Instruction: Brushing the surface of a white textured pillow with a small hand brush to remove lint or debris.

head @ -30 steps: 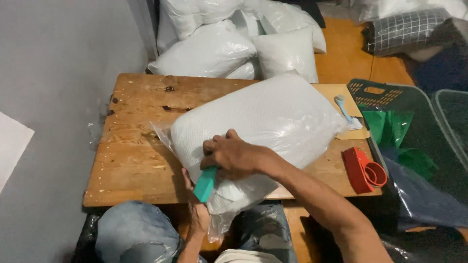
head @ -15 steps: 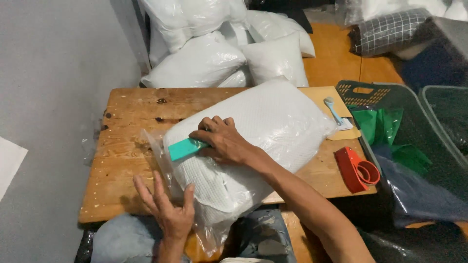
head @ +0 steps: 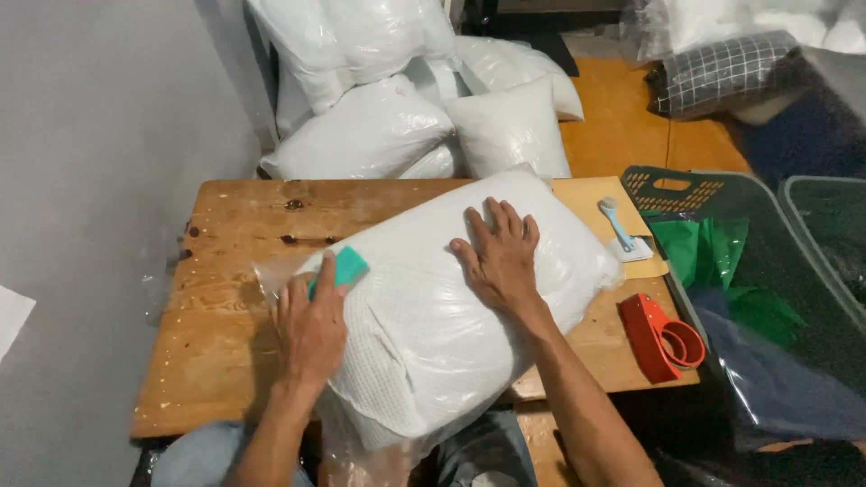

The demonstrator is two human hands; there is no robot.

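**Pillow pressed flat in its bag**

On the wooden table [head: 225, 298], the left hand [head: 311, 329] lies palm-down over the near-left end of the bagged pillow [head: 451, 307], fingers closed loosely about a small teal piece [head: 347, 266] pinned against the plastic. What the piece is cannot be told. The right hand [head: 501, 257] is spread wide and flat on top of the pillow, gripping nothing, only bearing down. The pillow lies across the table's middle, its near end hanging over the edge toward the person's lap, with loose bag plastic showing at the left end.

This looks like the step of squeezing and closing the bag. Next, the teal piece likely needs steady pressure along the open end.

Beside it lie a red tape dispenser [head: 663, 338] and a blue-handled tool [head: 618, 225]; more pillows [head: 397, 126] are stacked behind.
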